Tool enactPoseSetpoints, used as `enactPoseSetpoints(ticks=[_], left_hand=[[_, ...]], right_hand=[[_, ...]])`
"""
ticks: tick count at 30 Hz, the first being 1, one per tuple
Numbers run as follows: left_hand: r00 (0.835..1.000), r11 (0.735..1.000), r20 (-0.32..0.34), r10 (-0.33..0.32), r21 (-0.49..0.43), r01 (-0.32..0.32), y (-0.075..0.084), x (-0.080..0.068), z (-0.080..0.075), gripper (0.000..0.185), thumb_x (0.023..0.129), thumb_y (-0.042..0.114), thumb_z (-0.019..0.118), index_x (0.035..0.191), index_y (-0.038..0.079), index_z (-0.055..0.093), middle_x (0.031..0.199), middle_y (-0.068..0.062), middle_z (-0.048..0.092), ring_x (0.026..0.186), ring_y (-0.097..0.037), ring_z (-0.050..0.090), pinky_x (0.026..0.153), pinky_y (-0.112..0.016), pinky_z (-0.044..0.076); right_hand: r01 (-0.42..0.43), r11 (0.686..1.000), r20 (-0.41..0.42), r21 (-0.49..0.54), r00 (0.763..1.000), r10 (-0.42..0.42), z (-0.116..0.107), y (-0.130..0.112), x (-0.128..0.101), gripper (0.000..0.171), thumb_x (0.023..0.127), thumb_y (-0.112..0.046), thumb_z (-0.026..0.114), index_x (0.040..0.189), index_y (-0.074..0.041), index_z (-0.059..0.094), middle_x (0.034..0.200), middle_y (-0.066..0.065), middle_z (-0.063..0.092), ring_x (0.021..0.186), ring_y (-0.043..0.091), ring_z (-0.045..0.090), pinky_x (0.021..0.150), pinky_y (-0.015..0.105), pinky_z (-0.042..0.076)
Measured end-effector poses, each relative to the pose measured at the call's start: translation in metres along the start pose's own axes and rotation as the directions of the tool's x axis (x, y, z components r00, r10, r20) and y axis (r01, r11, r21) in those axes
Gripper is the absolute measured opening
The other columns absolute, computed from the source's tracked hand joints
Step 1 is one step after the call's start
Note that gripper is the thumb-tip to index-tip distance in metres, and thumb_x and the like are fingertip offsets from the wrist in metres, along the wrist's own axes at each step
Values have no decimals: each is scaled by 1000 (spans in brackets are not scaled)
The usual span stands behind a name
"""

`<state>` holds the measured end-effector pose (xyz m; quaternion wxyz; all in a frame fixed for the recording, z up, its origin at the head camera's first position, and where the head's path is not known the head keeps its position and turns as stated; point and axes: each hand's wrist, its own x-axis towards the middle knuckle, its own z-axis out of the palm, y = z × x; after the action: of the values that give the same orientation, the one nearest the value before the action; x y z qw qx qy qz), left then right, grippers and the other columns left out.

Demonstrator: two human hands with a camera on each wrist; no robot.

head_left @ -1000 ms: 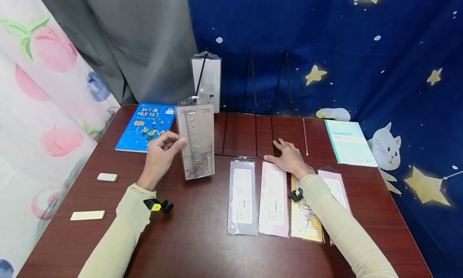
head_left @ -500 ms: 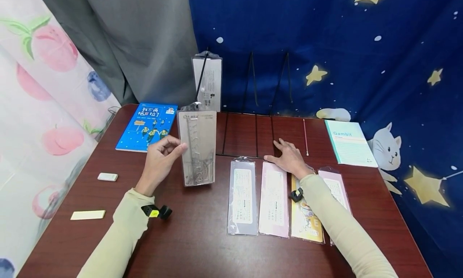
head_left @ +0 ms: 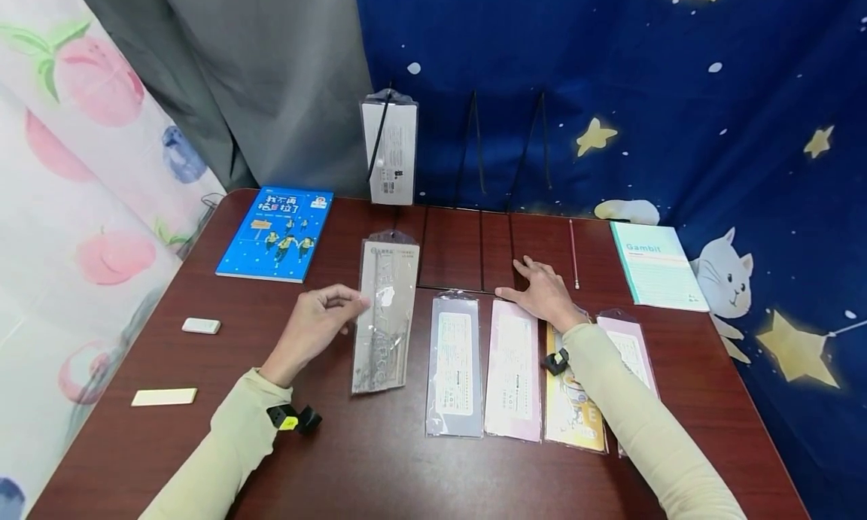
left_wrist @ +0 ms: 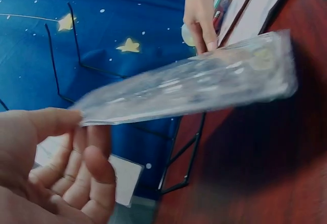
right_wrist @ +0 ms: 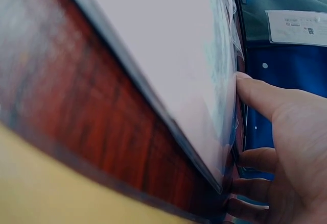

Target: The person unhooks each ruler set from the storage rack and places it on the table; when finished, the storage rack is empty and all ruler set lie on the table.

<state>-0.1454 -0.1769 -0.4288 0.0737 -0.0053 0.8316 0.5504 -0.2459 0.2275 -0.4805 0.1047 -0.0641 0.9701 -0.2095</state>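
Note:
My left hand (head_left: pixel 317 326) pinches the edge of a flat packet in clear plastic (head_left: pixel 384 320), which has a beige face and a ruler-like shape on it. The left wrist view shows this packet (left_wrist: pixel 194 83) edge-on between thumb and fingers, its far end above the table. My right hand (head_left: pixel 542 290) lies with spread fingers at the base of a black wire rack (head_left: pixel 482 256), thumb by the top of a pink packet (head_left: pixel 497 399). Left of that lies a grey packet (head_left: pixel 436 422); a yellow one (head_left: pixel 576 422) and another pink one (head_left: pixel 626 332) lie partly under the right arm.
A white packet (head_left: pixel 400 144) hangs on the rack's left hook; two more hooks (head_left: pixel 474 129) stand to its right. A blue book (head_left: pixel 271 234), an eraser (head_left: pixel 201 326) and a pale yellow strip (head_left: pixel 164 397) lie left. A pencil (head_left: pixel 573 256) and notebook (head_left: pixel 657 268) lie right.
My left hand has brought the packet down and slightly right, away from the hook and toward the near side; the packet now leans differently. My right hand has stayed in place.

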Motion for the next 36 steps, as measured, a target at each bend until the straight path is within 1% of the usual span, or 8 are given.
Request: enactPoseSetpoints(ticks=[3,7,9,15,20,27,36], left_hand=[[998,999,42,-45,10,45,-5,-2,4,33,99,37,71,114,8,77,102,-11,78,82,-21,67,78,-39,61],[993,996,79,-85,23,83,-11,-5,8,30,99,33,71,112,6,77,93,-9,77,76,-19,69,78,-38,61],[991,995,96,-95,35,92,-14,-5,9,30,99,32,72,111,5,77,88,-8,76,73,-18,69,77,-37,61],[983,992,136,-125,47,119,-22,-6,16,27,97,25,74,107,1,77,82,-6,77,69,-13,71,72,-28,60],[979,988,137,-150,65,142,-26,-7,21,24,96,22,74,105,0,77,79,-4,77,69,-12,73,69,-26,59],[975,980,126,-184,95,173,-30,-7,26,23,96,22,73,103,1,77,78,-4,76,68,-13,74,67,-27,58],[975,965,109,-195,197,171,-31,-7,30,21,96,21,73,102,2,76,75,-3,75,64,-10,73,66,-24,55]], right_hand=[[0,1000,-1,3,1000,0,0,0,-1,91,93,-58,70,163,-11,34,171,20,23,157,45,22,125,66,17],[0,1000,3,0,1000,0,0,0,0,92,93,-58,70,163,-11,34,171,20,23,157,46,22,125,66,17],[1,1000,3,-1,1000,-1,0,0,0,92,92,-58,70,163,-11,34,171,20,23,157,46,22,125,66,17],[0,1000,2,-3,1000,0,0,0,0,92,93,-58,70,162,-10,34,171,20,23,157,46,22,125,66,16],[2,1000,1,-2,1000,-2,0,0,0,92,93,-59,70,162,-11,34,171,20,23,157,46,22,125,66,16],[6,1000,1,-2,1000,-6,0,1,0,91,93,-58,70,162,-11,35,171,21,24,156,46,22,125,66,17],[6,1000,3,-4,1000,-6,-1,0,0,92,93,-59,69,163,-10,34,171,20,23,157,46,22,125,66,17]])
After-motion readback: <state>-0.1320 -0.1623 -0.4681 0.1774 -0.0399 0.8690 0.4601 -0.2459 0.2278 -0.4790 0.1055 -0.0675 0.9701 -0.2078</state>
